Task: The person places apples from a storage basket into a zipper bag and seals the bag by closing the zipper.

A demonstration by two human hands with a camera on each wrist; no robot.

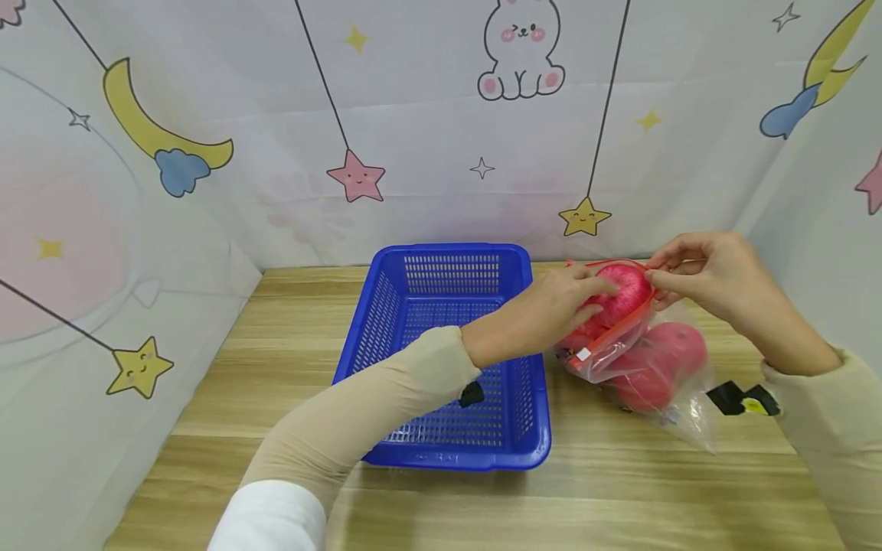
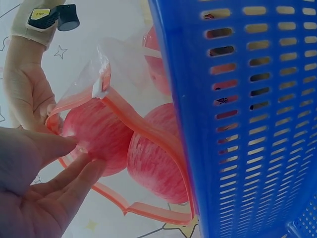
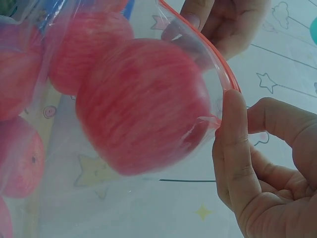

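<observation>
Slantwise bag, mouth toward left hand

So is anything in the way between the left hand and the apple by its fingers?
No, nothing I can see. The bag has its mouth open, and the left hand has its fingertips right at the apple. The right hand pinches the bag's edge, beside the apple.

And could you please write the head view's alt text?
A person's right hand pinches the red rim of a clear plastic bag holding round red apples; the left hand touches one. A rectangular, perforated blue plastic basket stands alongside.
</observation>
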